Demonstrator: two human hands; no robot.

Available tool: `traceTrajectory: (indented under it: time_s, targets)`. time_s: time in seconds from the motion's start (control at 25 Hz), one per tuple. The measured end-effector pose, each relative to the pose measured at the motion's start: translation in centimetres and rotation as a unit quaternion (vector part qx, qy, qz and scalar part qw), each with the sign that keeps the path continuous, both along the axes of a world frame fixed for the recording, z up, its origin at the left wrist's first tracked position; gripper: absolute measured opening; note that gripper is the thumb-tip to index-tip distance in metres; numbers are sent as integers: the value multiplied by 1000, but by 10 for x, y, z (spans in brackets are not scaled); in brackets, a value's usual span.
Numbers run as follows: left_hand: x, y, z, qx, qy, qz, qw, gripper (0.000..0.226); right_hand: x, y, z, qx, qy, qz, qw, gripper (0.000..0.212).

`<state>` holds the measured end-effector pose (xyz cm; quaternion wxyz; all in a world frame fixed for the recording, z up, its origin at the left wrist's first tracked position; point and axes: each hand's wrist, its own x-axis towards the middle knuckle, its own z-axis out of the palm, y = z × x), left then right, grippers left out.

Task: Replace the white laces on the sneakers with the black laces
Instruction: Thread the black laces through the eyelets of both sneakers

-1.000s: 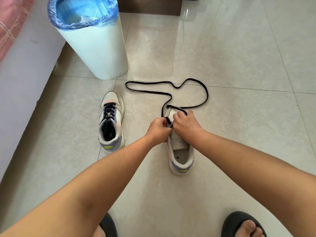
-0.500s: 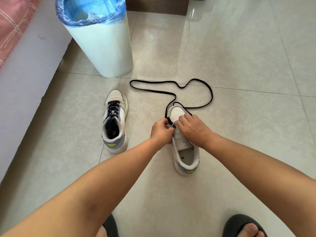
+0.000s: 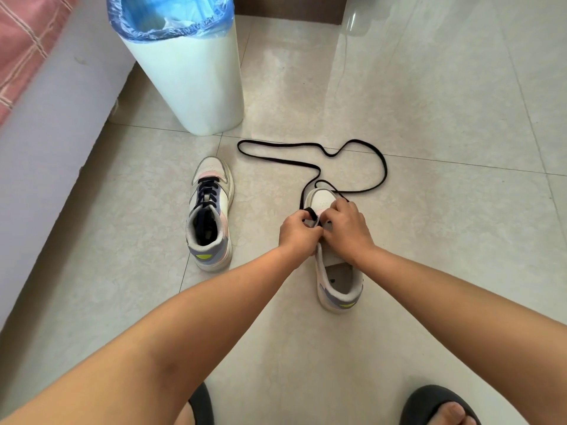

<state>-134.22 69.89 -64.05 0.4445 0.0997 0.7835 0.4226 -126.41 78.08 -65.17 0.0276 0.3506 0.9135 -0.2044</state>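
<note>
Two white sneakers with pink and purple panels stand on the tiled floor, toes pointing away. The left sneaker (image 3: 210,213) carries a black lace through its eyelets. Over the front eyelets of the right sneaker (image 3: 337,271) both hands meet. My left hand (image 3: 299,233) pinches the black lace (image 3: 310,162) at the sneaker's left side. My right hand (image 3: 348,227) grips the lace and the upper on the right side. The rest of the lace lies in a long loop on the floor beyond the toe. No white lace is visible.
A white bin (image 3: 187,72) with a blue liner stands beyond the left sneaker. A pale bed frame (image 3: 52,142) with a pink checked cover runs along the left. My feet in dark slippers (image 3: 435,404) are at the bottom edge.
The view has shifted, so everything sits further right and lower. Both hands stay at the right sneaker's front eyelets, fingers working the lace; the floor loop keeps its shape.
</note>
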Motion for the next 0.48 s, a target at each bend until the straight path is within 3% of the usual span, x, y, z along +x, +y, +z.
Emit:
traceTrajectory:
  time_s: [0.16, 0.28, 0.32, 0.36, 0.48]
  targets:
    - [13, -2, 1, -45, 108, -87, 989, 42, -6, -8, -5, 64, -43, -13, 997, 23]
    - [31, -16, -1, -146, 304, -304, 891, 33, -8, -7, -6, 72, -70, -15, 995, 25]
    - [32, -21, -2, -155, 327, -348, 865, 33, -9, -7, -6, 72, -75, -5, 995, 27]
    - [31, -23, -3, -166, 324, -360, 859, 33, -11, -7, -6, 68, -78, 5, 995, 28]
    - [29, -14, -1, -201, 294, -353, 865, 34, -13, -5, 2, 37, -104, 26, 994, 32]
